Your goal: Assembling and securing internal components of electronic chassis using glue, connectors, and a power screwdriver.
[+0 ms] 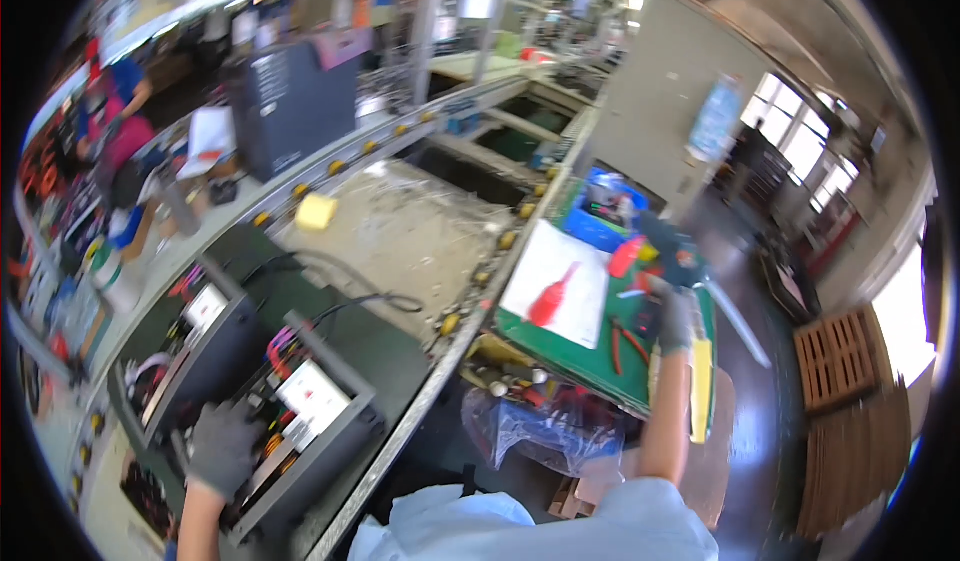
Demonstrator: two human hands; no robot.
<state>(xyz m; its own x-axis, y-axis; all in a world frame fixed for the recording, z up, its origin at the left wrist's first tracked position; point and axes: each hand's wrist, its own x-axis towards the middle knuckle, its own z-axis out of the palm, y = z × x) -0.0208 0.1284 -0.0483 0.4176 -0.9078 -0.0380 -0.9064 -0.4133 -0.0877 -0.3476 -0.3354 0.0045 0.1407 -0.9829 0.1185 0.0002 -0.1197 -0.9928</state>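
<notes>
My left hand [222, 448], in a grey glove, rests on the near corner of an open black electronics chassis [345, 436] that shows coloured wires and a white label. A second open chassis [215, 336] stands just behind it on the conveyor. My right hand [677, 318], also gloved, reaches out over the green side bench [585, 361] and grips a dark power tool [676, 258], blurred, held above the bench. A pale hose [738, 323] trails from the tool to the right.
On the bench lie a white sheet [580, 316] with a red tool [552, 299], red pliers [628, 343] and a blue bin [606, 211]. A yellow sponge [316, 211] sits on the conveyor. Another person [118, 111] works far left. Wooden pallets [840, 361] stand right.
</notes>
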